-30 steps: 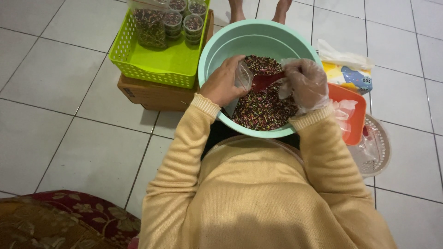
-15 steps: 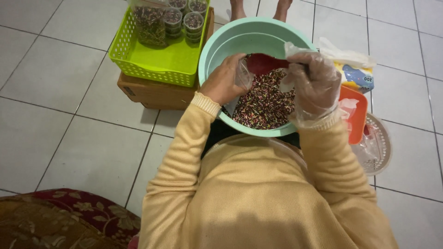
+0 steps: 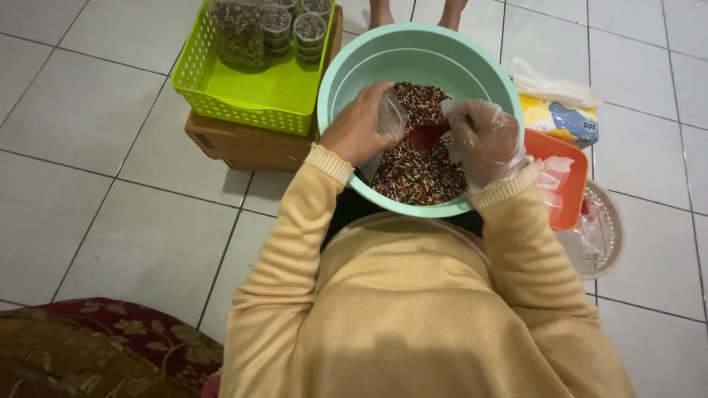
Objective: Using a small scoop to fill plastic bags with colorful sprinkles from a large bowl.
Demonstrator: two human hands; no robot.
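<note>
A mint-green basin point(image 3: 354, 70) sits in front of me, filled with a dark multicoloured mix of small bits point(image 3: 424, 173). My left hand point(image 3: 358, 125) holds a small clear plastic cup point(image 3: 391, 119) tilted over the mix. My right hand point(image 3: 483, 140), in a thin clear plastic glove, grips a red scoop point(image 3: 428, 136) just beside the cup's mouth. Both yellow sleeves reach into the basin.
A lime-green basket point(image 3: 251, 92) with filled clear cups point(image 3: 310, 29) and a filled bag point(image 3: 237, 33) stands on a brown cardboard box point(image 3: 243, 147) at the left. An orange tray point(image 3: 564, 184), a white perforated lid point(image 3: 601, 236) and a plastic packet point(image 3: 560, 114) lie at the right. Someone's bare feet point(image 3: 383, 11) show at the top.
My right hand dug the red scoop into the mix, lifted it, and now holds it low beside the cup held by my left hand.
</note>
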